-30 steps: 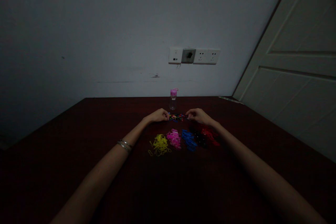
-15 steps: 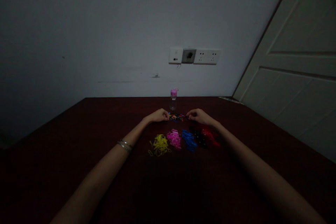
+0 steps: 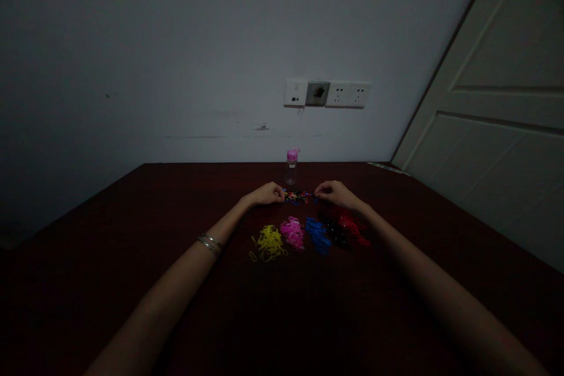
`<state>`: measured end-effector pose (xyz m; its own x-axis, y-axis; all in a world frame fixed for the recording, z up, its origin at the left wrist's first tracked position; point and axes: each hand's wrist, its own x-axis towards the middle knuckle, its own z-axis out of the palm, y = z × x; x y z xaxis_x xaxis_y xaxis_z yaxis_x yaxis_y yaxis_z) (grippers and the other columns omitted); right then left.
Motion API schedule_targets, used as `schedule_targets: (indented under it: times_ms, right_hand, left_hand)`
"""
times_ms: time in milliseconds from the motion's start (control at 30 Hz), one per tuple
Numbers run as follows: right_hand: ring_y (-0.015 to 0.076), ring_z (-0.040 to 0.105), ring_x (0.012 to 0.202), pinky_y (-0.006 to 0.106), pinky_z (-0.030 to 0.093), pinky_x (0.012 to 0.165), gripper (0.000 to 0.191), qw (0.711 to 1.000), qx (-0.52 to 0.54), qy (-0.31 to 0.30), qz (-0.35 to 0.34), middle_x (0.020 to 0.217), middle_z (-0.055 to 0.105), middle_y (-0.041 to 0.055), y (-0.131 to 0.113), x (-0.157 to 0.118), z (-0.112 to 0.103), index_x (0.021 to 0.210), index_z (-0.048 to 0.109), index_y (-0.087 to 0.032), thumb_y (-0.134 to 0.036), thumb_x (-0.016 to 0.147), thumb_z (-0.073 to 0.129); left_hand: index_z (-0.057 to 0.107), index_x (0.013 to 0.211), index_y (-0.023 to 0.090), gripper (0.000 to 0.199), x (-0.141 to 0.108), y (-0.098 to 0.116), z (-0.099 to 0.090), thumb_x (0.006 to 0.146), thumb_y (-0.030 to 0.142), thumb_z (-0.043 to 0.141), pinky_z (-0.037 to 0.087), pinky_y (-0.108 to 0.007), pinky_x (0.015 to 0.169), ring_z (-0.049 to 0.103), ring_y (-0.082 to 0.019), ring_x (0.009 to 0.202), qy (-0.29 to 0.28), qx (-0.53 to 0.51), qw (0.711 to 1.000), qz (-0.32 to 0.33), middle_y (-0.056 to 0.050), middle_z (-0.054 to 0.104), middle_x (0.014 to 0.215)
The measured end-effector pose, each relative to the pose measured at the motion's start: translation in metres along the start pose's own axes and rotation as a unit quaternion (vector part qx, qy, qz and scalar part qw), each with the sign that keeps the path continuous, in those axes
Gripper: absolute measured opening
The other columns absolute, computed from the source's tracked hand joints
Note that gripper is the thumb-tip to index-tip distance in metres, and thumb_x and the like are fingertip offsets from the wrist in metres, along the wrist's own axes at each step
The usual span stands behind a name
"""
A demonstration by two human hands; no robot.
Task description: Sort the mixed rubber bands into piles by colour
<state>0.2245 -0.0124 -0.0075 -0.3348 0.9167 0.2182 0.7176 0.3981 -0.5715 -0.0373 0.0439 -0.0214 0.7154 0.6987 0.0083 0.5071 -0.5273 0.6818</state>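
Observation:
A small heap of mixed-colour rubber bands (image 3: pixel 297 196) lies between my two hands. At its left end my left hand (image 3: pixel 265 194) rests with curled, closed fingers; what they hold is hidden. My right hand (image 3: pixel 335 193) pinches at the heap's right end, where a thin band seems to reach its fingertips. Nearer to me lie sorted piles in a row: yellow rubber bands (image 3: pixel 270 243), pink rubber bands (image 3: pixel 292 233), blue rubber bands (image 3: pixel 318 235), black rubber bands (image 3: pixel 337 232) and red rubber bands (image 3: pixel 355 229). The black and red piles touch or overlap.
Just behind the mixed heap stands a clear bottle (image 3: pixel 290 173) with a pink lid. The dark red table (image 3: pixel 198 182) meets a pale wall with sockets (image 3: pixel 346 94). A panelled door (image 3: pixel 497 106) rises at the right. The scene is dim.
My right hand has shifted very slightly at the right end of the heap, and a bit of blue now shows by its fingertips. My left hand stays where it was.

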Motion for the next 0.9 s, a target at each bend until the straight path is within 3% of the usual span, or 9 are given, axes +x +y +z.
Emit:
schedule_targets:
  times_ms: [267,567,767,900]
  right_hand:
    - [0.0149,0.056,0.068,0.025,0.042,0.063,0.019,1.000,-0.004,0.003,-0.001,0.074,0.065,0.0054,-0.001,0.001,0.001,0.075,0.066,-0.013,-0.028,0.069,0.057]
    - [0.0121,0.052,0.060,0.024,0.040,0.058,0.026,0.995,0.098,-0.004,0.031,0.065,0.061,0.0029,-0.003,0.002,0.004,0.072,0.064,-0.011,-0.037,0.065,0.061]
    - [0.0111,0.050,0.058,0.024,0.039,0.056,0.028,0.987,0.155,0.008,0.038,0.064,0.060,0.0020,-0.013,0.004,0.006,0.073,0.063,-0.011,-0.037,0.063,0.061]
    - [0.0106,0.049,0.057,0.024,0.039,0.055,0.027,0.985,0.171,0.004,0.029,0.064,0.059,0.0015,-0.024,0.004,0.010,0.075,0.062,-0.011,-0.036,0.064,0.061]
  left_hand:
    - [0.063,0.071,0.010,0.018,0.000,0.002,-0.001,0.063,0.022,0.053,0.031,-0.019,0.052,0.042,-0.008,0.053,-0.001,0.001,1.000,-0.003,0.001,0.052,0.059]
    - [0.065,0.070,0.010,0.017,-0.003,0.009,-0.003,0.061,0.021,0.056,0.031,-0.020,0.052,0.043,-0.008,0.054,0.006,0.005,1.000,-0.006,0.001,0.054,0.058]
    - [0.066,0.074,0.009,0.033,-0.001,0.021,0.001,0.062,0.040,0.062,0.026,-0.020,0.047,0.038,-0.007,0.051,0.066,-0.036,0.997,0.012,0.001,0.051,0.056]
    - [0.067,0.077,0.008,0.037,0.002,0.033,0.010,0.063,0.042,0.063,0.029,-0.020,0.050,0.042,-0.008,0.055,0.061,-0.077,0.994,0.044,-0.002,0.056,0.061]
